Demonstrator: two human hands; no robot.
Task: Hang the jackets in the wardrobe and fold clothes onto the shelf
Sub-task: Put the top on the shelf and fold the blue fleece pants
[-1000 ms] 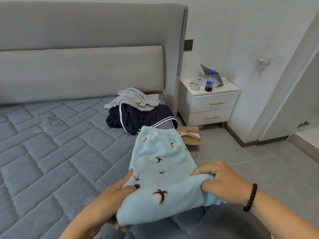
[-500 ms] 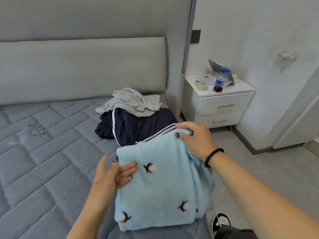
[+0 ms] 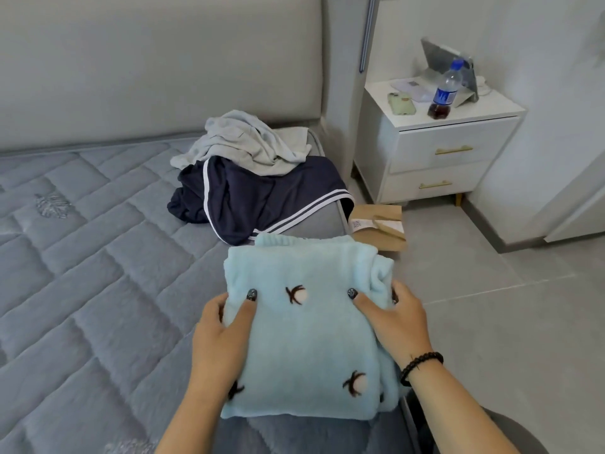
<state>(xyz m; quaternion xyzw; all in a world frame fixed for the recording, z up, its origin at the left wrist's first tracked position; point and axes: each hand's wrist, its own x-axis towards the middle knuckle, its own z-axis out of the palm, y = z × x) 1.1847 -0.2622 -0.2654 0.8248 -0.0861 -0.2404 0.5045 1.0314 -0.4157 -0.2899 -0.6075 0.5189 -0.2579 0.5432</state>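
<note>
**A:** Since you asked where the fleece thing is, the light blue fleece garment is folded into a rough rectangle and sits at the right edge of the mattress, near side, with its right edge hanging a bit past the bed. It's got little brown-and-white cotton-boll prints on it.

**B:** And the hands?

**A:** Both clamped on it. The left hand grips the left edge, thumb on top, fingers tucked underneath. The right hand does the same on the right edge, thumb on top, fingers wrapped round the thick folded layers. Black bead bracelet on that wrist.

**B:** What else is on the bed?

**A:** Just beyond the blue one there's a navy garment with white stripes, crumpled, and a light grey garment heaped on its far part, up by the padded headboard.

**B:** Off the bed?

**A:** A white nightstand with two drawers. On top: a cola bottle with a blue cap, a phone in a green case, and a tablet propped up. A cardboard box sits on the floor between nightstand and bed.
</note>
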